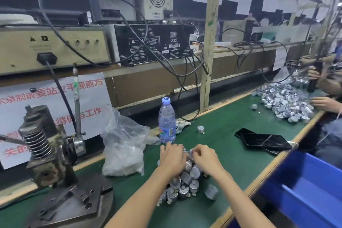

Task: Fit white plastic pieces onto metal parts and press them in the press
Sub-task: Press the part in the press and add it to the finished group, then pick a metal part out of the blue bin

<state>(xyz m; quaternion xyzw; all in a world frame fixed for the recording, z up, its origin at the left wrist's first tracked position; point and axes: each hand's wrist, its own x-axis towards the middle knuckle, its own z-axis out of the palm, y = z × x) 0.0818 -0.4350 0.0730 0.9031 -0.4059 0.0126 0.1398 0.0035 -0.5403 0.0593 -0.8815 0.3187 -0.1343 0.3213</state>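
Note:
A pile of small round metal parts [185, 181] lies on the green bench mat [231, 153] in front of me. My left hand [172, 159] and my right hand [204, 157] meet at the far top of the pile, fingers curled round a small metal part [188, 152] held between them; whether a white piece is on it is hidden by the fingers. A clear bag of white plastic pieces [122, 153] lies to the left of the pile. The hand press [46, 153], with a spring, a lever and a round steel base, stands at the far left.
A water bottle [167, 122] stands just behind my hands, a lone metal part [200, 129] beside it. Two dark phones [262, 140] lie to the right. A blue bin [305, 181] sits off the bench's right edge. Another person's hands [322, 102] work a large heap of metal parts [285, 102].

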